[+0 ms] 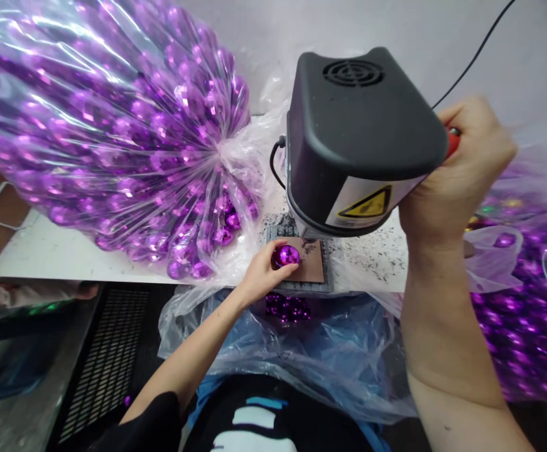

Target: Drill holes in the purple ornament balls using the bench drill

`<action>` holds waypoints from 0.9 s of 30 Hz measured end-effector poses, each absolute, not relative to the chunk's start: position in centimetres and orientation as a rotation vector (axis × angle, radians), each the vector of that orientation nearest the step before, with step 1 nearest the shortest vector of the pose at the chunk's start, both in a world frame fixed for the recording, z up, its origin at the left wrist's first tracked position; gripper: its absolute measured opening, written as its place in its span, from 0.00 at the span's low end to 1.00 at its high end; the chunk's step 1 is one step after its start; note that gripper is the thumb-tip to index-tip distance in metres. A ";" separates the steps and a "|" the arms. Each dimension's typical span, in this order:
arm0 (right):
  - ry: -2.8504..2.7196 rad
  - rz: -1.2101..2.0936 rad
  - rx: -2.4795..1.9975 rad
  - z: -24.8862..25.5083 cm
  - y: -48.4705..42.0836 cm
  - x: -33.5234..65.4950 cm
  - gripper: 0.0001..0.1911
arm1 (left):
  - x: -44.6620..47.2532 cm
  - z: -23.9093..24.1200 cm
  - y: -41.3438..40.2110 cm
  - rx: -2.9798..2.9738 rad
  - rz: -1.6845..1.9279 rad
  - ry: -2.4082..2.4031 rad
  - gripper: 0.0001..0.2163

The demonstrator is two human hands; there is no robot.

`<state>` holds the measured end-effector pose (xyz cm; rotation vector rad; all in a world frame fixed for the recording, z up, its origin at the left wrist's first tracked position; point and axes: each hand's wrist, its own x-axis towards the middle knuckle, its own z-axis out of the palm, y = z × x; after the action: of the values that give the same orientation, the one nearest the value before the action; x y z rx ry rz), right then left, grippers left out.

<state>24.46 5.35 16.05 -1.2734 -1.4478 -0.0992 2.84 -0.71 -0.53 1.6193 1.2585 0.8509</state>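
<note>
My left hand (261, 273) grips a shiny purple ball (286, 255) and holds it on the brown pad (314, 263) of a small press, just beside the tool tip. Up at the right, my right hand (461, 166) is closed around the red-tipped lever (453, 141) of the black-hooded machine (358, 132). Black shavings lie scattered around the pad on the white table (51, 251).
A large clear bag of purple balls (113, 132) fills the left of the table. Another bag of purple balls (532, 295) lies at the right. A blue plastic bag (330, 351) in my lap holds a few purple balls (287, 309). A black cable runs off top right.
</note>
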 end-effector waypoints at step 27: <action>-1.413 -0.562 -1.199 13.7 2.8 24.5 0.13 | 7.3 -3.4 0.9 2.039 0.982 1.507 0.16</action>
<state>24.46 2.78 13.67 -1.1989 -1.4127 -0.5616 7.26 0.88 -3.40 2.0393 1.5075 0.9819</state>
